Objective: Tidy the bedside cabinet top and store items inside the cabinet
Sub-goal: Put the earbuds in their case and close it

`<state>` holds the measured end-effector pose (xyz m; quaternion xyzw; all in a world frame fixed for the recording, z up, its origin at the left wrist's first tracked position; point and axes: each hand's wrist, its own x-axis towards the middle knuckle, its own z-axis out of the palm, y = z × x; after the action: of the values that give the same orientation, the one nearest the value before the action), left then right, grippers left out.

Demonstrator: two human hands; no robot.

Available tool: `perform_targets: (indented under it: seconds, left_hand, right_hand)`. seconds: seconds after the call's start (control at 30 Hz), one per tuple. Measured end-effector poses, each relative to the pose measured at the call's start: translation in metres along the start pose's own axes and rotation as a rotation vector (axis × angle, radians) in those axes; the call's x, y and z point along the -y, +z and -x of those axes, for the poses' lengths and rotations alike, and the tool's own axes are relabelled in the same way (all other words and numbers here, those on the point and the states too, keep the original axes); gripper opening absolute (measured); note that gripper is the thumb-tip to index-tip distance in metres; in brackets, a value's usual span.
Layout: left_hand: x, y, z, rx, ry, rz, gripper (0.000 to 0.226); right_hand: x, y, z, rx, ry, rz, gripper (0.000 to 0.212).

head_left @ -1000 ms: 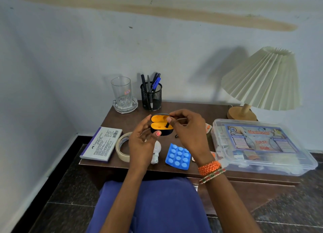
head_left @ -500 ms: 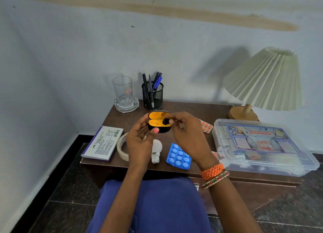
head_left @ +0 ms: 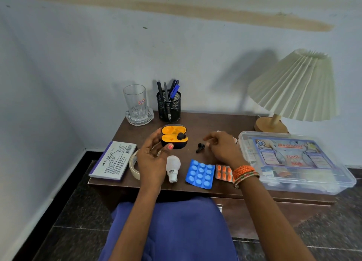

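My left hand (head_left: 151, 158) holds an open earbud case (head_left: 174, 136), dark outside and orange inside, above the brown cabinet top (head_left: 215, 123). One black earbud (head_left: 181, 136) sits in the case's right slot. A second black earbud (head_left: 200, 147) lies on the cabinet top, and my right hand (head_left: 221, 148) hovers just right of it with fingers loosely curled and nothing in them. Near the front edge lie a white bulb (head_left: 172, 167), a blue blister pack (head_left: 200, 173) and an orange blister pack (head_left: 224, 172).
A stamp pad box (head_left: 113, 158) and a tape roll (head_left: 134, 165) lie at the left. A glass on a coaster (head_left: 135, 104) and a mesh pen holder (head_left: 168, 106) stand at the back. A lamp (head_left: 293, 88) and a clear first aid box (head_left: 293, 160) fill the right side.
My right hand set one earbud into the case, let go and moved right toward the loose earbud on the cabinet top. The left hand kept the case open.
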<state>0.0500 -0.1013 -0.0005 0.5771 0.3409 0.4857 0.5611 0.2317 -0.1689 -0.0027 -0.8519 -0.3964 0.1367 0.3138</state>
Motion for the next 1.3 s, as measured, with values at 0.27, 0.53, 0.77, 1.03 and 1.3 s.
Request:
perform_targets:
  seconds: [0.27, 0.53, 0.77, 1.03, 1.3]
  left_hand:
    - [-0.003, -0.003, 0.000, -0.005, -0.024, 0.018, 0.047]
    - [-0.007, -0.006, 0.000, -0.023, -0.054, 0.015, 0.047]
    - [-0.013, -0.003, 0.000, -0.047, -0.008, 0.045, 0.056]
    - [-0.024, -0.006, 0.003, -0.035, 0.070, 0.062, 0.062]
    - [-0.031, -0.011, 0.004, -0.016, 0.102, 0.030, 0.059]
  right_hand:
    - [0.000, 0.023, -0.017, 0.026, 0.020, 0.137, 0.021]
    - [0.008, 0.018, -0.010, -0.029, 0.005, -0.053, 0.007]
    - [0.093, -0.038, 0.035, -0.369, -0.372, -0.373, 0.011]
    - [0.104, -0.005, 0.044, -0.316, -0.667, -0.096, 0.017]
    - [0.104, 0.001, 0.044, -0.333, -0.703, -0.070, 0.019]
